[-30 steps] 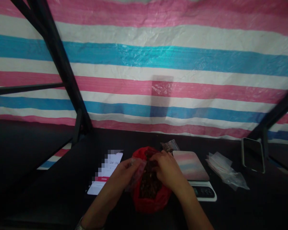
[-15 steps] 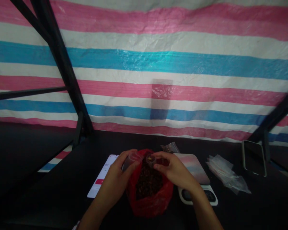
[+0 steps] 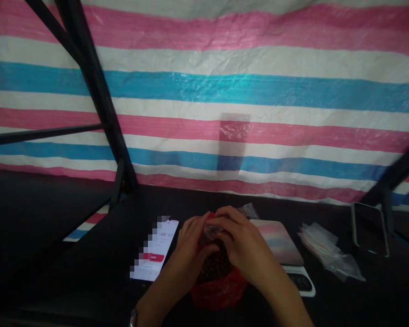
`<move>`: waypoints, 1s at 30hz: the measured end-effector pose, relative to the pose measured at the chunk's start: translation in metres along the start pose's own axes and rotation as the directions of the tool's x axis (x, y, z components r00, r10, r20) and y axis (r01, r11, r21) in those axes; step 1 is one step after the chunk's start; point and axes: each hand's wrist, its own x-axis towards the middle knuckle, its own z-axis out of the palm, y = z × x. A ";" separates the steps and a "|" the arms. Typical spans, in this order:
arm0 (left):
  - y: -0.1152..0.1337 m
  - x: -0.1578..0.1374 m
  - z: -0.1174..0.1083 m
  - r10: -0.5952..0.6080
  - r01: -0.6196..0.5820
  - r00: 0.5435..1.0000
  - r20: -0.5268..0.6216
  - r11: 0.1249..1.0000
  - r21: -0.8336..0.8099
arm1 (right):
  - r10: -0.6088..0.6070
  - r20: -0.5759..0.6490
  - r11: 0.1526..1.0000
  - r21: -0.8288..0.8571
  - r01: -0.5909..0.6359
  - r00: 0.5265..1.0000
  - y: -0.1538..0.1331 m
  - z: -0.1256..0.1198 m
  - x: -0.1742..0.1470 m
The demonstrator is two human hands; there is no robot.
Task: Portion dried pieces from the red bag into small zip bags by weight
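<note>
Over an open red bag (image 3: 220, 294) of dark bits (image 3: 214, 269) on the table (image 3: 98, 286), the right hand (image 3: 236, 232) curls closed on a small clear bag (image 3: 211, 230); the left hand (image 3: 192, 245) cups beside it, its grip hidden. A slipping pinch or bumped red bag could spill bits toward the nearby scale (image 3: 281, 243).

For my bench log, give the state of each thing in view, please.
Red bag: open, dark pieces inside
Clear plastic: held, partly hidden
Left phone: screen lit
Right phone: screen dark
Scale: display unreadable
Clear bags: overlapping
Small bag: partly hidden
</note>
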 end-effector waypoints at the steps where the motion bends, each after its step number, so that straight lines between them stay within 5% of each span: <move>1: -0.001 -0.001 0.001 -0.006 0.006 1.000 -0.004 1.000 0.002 | -0.012 0.009 1.000 -0.010 0.012 1.000 0.000 0.001 0.000; 6: 0.000 0.004 -0.004 -0.098 0.099 0.992 -0.082 0.995 -0.002 | 0.027 -0.034 1.000 -0.003 -0.027 0.999 0.004 -0.008 0.001; 11: 0.016 0.004 -0.027 -0.288 0.291 0.941 -0.178 0.957 -0.011 | 0.288 0.094 0.953 -0.129 -0.275 0.953 0.019 -0.019 -0.009; 13: 0.026 -0.003 -0.036 -0.374 0.376 0.921 -0.111 0.926 -0.002 | 0.364 0.193 0.924 -0.195 -0.328 0.911 0.024 -0.017 -0.014; 18: 0.036 -0.021 -0.034 -0.495 0.528 0.819 0.291 0.848 -0.044 | 0.398 0.254 0.906 -0.260 -0.334 0.882 0.026 -0.001 -0.013; 23: 0.021 -0.015 -0.017 -0.527 0.593 0.789 0.314 0.787 -0.170 | 0.356 0.275 0.932 -0.171 -0.319 0.893 0.031 0.012 -0.008; 30: 0.025 -0.010 -0.026 -0.500 0.609 0.789 0.356 0.716 -0.342 | 0.372 0.339 0.889 0.139 -0.437 0.864 0.048 0.022 -0.011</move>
